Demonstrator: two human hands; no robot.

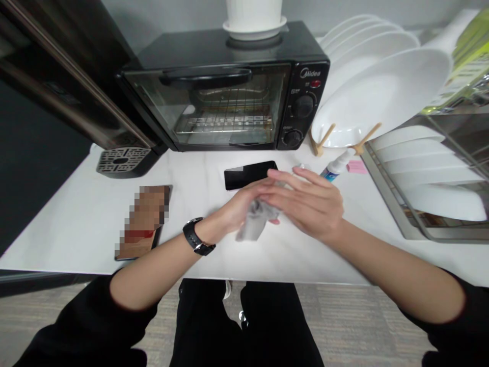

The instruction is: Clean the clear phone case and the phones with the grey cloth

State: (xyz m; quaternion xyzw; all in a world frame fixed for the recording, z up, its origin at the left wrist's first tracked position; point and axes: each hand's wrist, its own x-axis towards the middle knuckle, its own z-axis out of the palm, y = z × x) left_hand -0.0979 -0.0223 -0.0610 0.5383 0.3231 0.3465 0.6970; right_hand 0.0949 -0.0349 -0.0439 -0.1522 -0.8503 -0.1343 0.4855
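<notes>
Over the counter's middle, my left hand (237, 206), with a black watch on its wrist, has a crumpled grey cloth (256, 219) in it. The cloth's loose end hangs below, slightly blurred. My right hand (313, 204) lies across the left one, palm down, its fingers stretched out over the cloth's upper part. Most of the left fingers are hidden beneath it. Just behind the hands a black smartphone (244, 176) lies flat, screen up. A white spray bottle (336, 165) with a blue label is beyond the right hand, partly covered by it.
A black toaster oven (225, 102) stands at the back, a white pot (254, 15) on top. White plates (382, 92) lean in a wooden rack at right, beside a metal dish rack (393, 204). A pixelated flat object (143, 224) and a drip tray (122, 160) are left. A pink pad (357, 166) lies near the bottle.
</notes>
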